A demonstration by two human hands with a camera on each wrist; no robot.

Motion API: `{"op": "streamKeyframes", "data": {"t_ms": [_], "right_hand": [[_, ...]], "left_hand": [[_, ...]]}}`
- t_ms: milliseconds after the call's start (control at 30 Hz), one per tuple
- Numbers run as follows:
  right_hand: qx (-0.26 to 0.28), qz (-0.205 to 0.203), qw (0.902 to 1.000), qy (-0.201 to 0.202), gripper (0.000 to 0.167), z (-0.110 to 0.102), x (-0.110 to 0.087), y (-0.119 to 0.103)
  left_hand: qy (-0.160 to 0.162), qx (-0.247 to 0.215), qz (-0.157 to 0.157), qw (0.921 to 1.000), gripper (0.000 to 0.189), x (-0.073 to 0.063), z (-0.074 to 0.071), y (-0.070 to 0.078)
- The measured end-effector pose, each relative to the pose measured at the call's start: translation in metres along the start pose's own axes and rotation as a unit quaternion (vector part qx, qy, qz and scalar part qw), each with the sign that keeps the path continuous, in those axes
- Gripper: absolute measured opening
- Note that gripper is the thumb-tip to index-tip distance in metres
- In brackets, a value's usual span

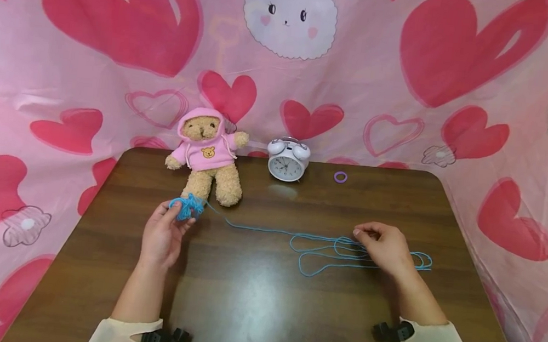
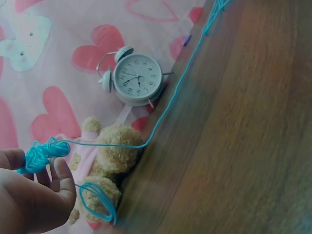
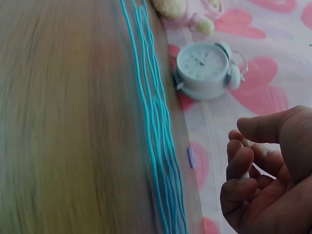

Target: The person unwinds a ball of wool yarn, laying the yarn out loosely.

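My left hand (image 1: 163, 233) pinches a tangled bundle of blue yarn (image 1: 188, 207) between thumb and fingers, in front of the teddy bear's legs. A loop of yarn (image 2: 100, 200) hangs below that hand in the left wrist view. From the bundle, a single strand (image 1: 260, 229) runs right across the table to long loose loops of yarn (image 1: 315, 255). Above these loops is my right hand (image 1: 387, 249), its fingers loosely curled. In the right wrist view, no yarn shows between the thumb and fingers of that hand (image 3: 268, 170).
A teddy bear (image 1: 208, 156) in a pink hoodie sits at the back left of the brown table (image 1: 260, 313). Beside it stands a white alarm clock (image 1: 287, 164), and farther right lies a purple ring (image 1: 340, 177). Behind the table hangs a pink heart-patterned cloth (image 1: 364, 53).
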State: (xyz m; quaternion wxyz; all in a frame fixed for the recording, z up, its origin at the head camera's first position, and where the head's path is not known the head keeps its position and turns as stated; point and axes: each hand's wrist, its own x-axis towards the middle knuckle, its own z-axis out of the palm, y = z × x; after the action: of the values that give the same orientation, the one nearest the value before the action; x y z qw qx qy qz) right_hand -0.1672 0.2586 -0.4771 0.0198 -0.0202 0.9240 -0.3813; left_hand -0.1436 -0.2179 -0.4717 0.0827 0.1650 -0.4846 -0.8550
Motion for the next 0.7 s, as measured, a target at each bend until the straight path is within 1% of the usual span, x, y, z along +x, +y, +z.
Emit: {"op": "streamKeyframes", "data": {"t_ms": [267, 467, 700], "right_hand": [[0.036, -0.024, 0.999, -0.011, 0.02, 0.031, 0.003, -0.022], [0.061, -0.034, 0.9974, -0.019, 0.015, 0.051, 0.007, -0.039], [0.089, -0.053, 0.9942, -0.029, 0.013, 0.069, 0.012, -0.064]], "left_hand": [[-0.01, 0.014, -0.002, 0.9998, 0.009, -0.007, 0.001, -0.002], [-0.014, 0.013, 0.002, 0.9998, 0.009, -0.007, 0.004, -0.004], [-0.031, 0.008, 0.003, 0.9995, 0.009, -0.008, 0.011, -0.002]]}}
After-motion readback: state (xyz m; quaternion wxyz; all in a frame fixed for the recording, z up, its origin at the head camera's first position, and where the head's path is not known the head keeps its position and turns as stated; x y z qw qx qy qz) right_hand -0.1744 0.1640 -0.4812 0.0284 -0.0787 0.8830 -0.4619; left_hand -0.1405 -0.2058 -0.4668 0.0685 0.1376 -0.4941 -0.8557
